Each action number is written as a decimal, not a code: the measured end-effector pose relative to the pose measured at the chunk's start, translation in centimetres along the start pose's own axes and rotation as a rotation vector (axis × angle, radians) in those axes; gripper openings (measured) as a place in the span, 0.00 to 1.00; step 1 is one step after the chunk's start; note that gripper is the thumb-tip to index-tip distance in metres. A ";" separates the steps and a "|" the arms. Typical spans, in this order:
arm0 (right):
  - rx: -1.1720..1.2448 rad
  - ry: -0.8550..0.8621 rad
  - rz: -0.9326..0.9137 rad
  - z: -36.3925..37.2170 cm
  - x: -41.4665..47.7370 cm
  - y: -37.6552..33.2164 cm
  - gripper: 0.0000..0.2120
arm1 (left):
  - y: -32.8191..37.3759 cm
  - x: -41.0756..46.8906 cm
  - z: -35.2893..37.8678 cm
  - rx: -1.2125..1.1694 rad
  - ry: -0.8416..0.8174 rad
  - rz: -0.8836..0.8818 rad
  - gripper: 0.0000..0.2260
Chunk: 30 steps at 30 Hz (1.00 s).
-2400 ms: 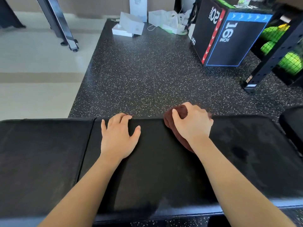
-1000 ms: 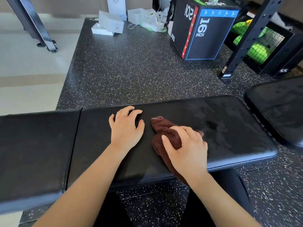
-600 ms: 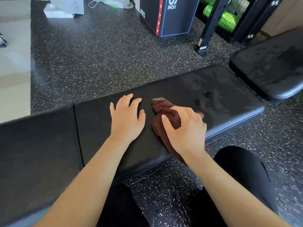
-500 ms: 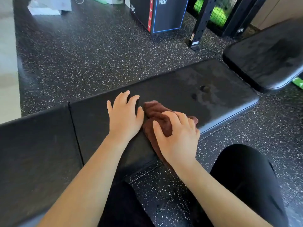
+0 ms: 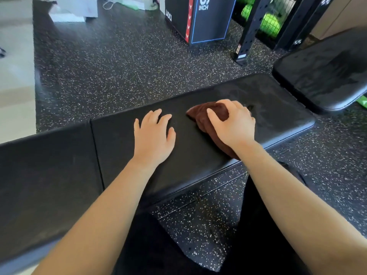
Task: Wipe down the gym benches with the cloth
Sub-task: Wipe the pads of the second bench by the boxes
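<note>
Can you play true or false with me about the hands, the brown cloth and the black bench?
1. The right hand presses the brown cloth on the bench. True.
2. The left hand holds the cloth too. False: it lies flat on the bench, apart from the cloth.
3. The cloth lies on the floor. False: it is on the bench pad.
4. A second bench stands to the right. True.
5. The balls on the rack are red. False: they are green.
</note>
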State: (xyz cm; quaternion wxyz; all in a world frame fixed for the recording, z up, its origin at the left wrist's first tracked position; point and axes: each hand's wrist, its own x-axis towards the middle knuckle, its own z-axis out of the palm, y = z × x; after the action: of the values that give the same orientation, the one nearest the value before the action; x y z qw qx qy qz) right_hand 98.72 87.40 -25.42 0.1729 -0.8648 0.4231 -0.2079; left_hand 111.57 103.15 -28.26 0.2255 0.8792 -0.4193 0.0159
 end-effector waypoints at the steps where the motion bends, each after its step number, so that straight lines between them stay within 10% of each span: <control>1: 0.003 -0.006 -0.021 0.1 0.7 0.3 0.17 | 0.0 0.0 -0.1 -0.002 0.005 -0.001 0.18; 30: 0.073 -0.249 -0.403 0.3 11.7 6.0 0.19 | 10.2 1.5 3.8 0.130 0.144 -0.429 0.22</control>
State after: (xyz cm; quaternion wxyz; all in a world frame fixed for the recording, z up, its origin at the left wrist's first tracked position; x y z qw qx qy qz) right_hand 101.45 74.52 -26.04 0.2101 -0.9438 0.2097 -0.1453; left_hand 104.33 94.89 -27.43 0.1961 0.9575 -0.2037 0.0572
